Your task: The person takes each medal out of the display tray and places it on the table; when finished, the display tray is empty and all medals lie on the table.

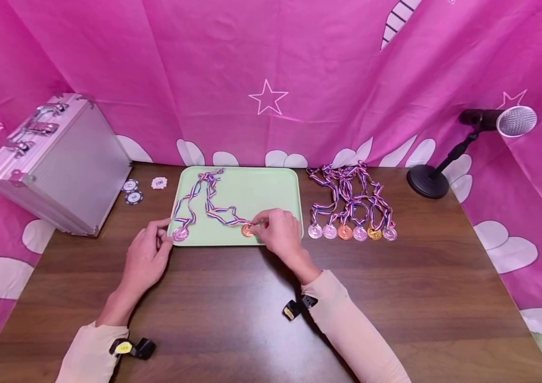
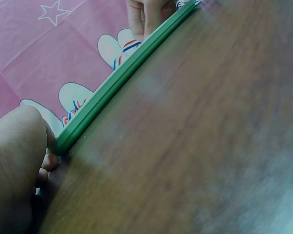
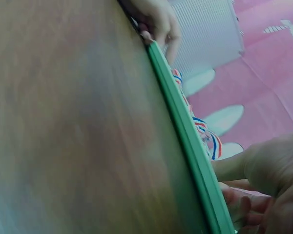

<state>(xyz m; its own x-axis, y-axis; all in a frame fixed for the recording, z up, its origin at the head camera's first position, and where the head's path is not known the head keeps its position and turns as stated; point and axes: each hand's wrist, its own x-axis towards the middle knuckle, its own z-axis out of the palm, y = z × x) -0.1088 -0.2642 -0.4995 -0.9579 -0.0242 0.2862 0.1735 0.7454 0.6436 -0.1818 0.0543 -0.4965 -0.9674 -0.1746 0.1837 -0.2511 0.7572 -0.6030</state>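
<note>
A light green tray (image 1: pixel 271 183) lies on the table, its front edge facing me. My left hand (image 1: pixel 148 252) grips the tray's front left corner, thumb at the front and fingers along the left side. Near that corner lies a silver-looking medal (image 1: pixel 181 233), its striped ribbon running back across the tray. My right hand (image 1: pixel 279 231) pinches a bronze medal (image 1: pixel 247 230) by its right side, at the front of the tray right of the middle. Its red, white and blue ribbon (image 1: pixel 223 215) trails back to the left. In the right wrist view the medal is hidden behind the tray's rim (image 3: pixel 185 139).
Right of the tray, several medals (image 1: pixel 344 232) lie in a row, their ribbons (image 1: pixel 347 183) bunched behind. A microphone (image 1: pixel 516 121) on a stand is at the back right. An aluminium case (image 1: pixel 74 165) and poker chips (image 1: pixel 134 197) are on the left. A pink curtain (image 1: pixel 213 80) hangs behind.
</note>
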